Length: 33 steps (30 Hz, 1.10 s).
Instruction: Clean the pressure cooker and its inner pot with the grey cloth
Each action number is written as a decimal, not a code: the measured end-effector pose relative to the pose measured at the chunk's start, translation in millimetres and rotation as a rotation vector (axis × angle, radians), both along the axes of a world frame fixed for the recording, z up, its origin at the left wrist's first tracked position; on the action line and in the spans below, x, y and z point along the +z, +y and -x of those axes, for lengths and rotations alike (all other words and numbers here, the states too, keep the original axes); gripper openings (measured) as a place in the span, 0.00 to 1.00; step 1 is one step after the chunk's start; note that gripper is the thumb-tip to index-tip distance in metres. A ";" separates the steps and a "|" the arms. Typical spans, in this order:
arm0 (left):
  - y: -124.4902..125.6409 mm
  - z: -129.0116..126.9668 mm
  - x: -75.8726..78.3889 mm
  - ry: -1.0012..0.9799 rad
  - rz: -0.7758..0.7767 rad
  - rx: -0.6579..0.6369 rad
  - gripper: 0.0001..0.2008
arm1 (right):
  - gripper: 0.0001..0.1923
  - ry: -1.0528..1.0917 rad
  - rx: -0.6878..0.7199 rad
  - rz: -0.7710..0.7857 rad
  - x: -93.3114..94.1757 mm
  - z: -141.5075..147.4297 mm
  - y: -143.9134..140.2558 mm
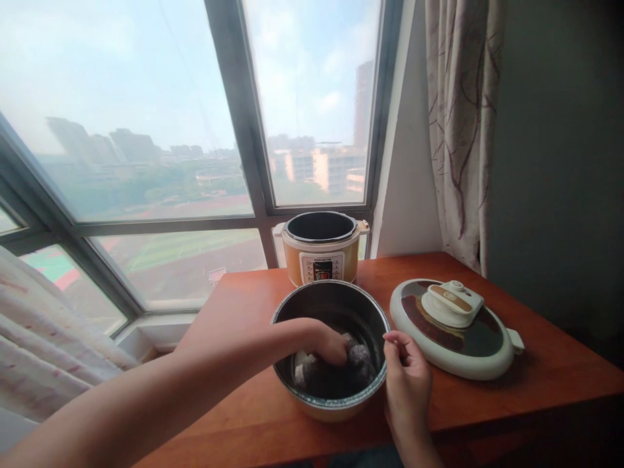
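An inner cooking pot (325, 408) with a dark inside and a pale speckled rim stands near the front of the table. My left hand (332, 346) reaches down inside it, fingers closed on a crumpled grey cloth (359, 356). Part of the cloth lies under my hand against the pot's inner wall, and my fingertips are hidden. At the pot's right side, my right hand (409, 370) pinches the rim between thumb and fingers.
Behind the pot stands an electric pressure cooker (322, 253) with a front control panel. A round white lid (451, 328) with a dark top lies to the right. The wooden table (550, 370) meets a window and a patterned curtain (463, 130).
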<state>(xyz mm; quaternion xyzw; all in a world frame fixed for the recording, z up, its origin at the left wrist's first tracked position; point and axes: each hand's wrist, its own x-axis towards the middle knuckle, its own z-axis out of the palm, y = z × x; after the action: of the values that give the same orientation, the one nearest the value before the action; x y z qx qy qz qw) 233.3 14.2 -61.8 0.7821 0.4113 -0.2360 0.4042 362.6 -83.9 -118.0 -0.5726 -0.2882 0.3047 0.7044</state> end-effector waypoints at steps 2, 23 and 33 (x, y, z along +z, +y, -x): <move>1.2 -4.0 -2.1 -0.032 0.103 0.104 0.11 | 0.13 -0.010 0.010 0.005 0.8 -0.8 -0.9; -8.4 -16.4 6.6 -0.521 -0.110 0.596 0.17 | 0.17 -0.074 0.062 -0.019 0.0 -3.9 -3.1; -11.7 28.3 33.6 -0.240 -0.210 -0.218 0.25 | 0.18 -0.059 0.082 -0.017 -5.8 -1.3 -5.7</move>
<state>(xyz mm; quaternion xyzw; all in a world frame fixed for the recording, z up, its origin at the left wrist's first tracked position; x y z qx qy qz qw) 205.1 2.5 -28.2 0.8825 0.2956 -0.1392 0.3384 363.9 -89.6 -123.8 -0.5631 -0.3345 0.3138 0.6874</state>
